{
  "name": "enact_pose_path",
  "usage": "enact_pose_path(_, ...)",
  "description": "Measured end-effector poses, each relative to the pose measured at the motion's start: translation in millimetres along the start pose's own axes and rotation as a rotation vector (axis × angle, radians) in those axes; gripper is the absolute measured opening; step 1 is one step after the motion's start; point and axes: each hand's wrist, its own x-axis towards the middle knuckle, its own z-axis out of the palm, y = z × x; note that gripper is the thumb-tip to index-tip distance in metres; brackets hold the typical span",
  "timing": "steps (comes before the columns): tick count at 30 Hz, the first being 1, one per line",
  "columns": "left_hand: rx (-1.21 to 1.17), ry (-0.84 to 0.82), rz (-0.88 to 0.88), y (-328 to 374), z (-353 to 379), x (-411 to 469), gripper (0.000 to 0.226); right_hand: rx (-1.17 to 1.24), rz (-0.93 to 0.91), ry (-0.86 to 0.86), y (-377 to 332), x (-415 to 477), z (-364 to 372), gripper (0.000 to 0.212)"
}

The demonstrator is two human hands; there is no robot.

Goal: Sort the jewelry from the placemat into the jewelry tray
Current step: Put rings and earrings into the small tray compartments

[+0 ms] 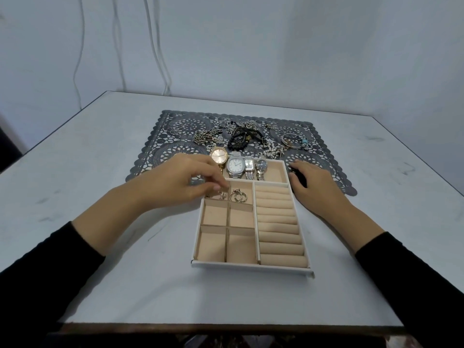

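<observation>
One lace placemat point(150, 151) holds the unsorted jewelry heap point(241, 136). The jewelry tray point(251, 268) overlaps its near edge, which shortens the reach; four watches point(235, 165) stand in the far compartment. Right hand point(316, 187) curls round a dark item point(300, 178) beside the tray's far right corner. Left hand point(175, 179) hovers curled over a ring point(222, 195) in the far left square; whether it grips cannot be told.

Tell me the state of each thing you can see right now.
Jewelry tray: open, most compartments empty.
Watches: four, side by side at tray's far end.
Hoop earrings: in a small compartment.
Rings: in the next compartment, under left fingertips.
Ring rolls: empty.
Remaining jewelry: heaped on the placemat.
Left hand: fingertips bunched over the rings, grip unclear.
Right hand: over a dark item beside the tray, grip unclear.
</observation>
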Motion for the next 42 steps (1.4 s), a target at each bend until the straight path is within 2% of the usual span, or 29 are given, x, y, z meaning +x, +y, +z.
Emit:
enact_pose_path(9,0.034,-0.015,-0.025,4,2,2,0.018,0.004,0.008,-0.01,1,0,-1,0.03)
enact_pose_path(14,-0.037,0.009,-0.064,4,-1,0,0.022,0.006,0.018,-0.009,2,0,-1,0.03)
enact_pose_path(20,-0.183,0.201,-0.203,-4,-11,-1,0.021,0.023,0.028,-0.018,2,1,-2,0.031)
enact_pose_path(27,-0.074,0.409,-0.346,-35,-8,10,0.022,0.054,0.058,0.093,7,9,-12,0.029)
enact_pose_path(33,0.109,0.303,-0.394,-63,-5,30,0.032,0.076,0.064,0.162,18,36,-7,0.031)
enact_pose_path(38,0.219,0.139,-0.444,-83,0,51,0.043,0.05,0.058,0.121,22,70,2,0.036)
enact_pose_path(42,0.273,0.078,-0.443,-95,2,67,0.048,0.048,0.035,0.089,18,96,10,0.035)
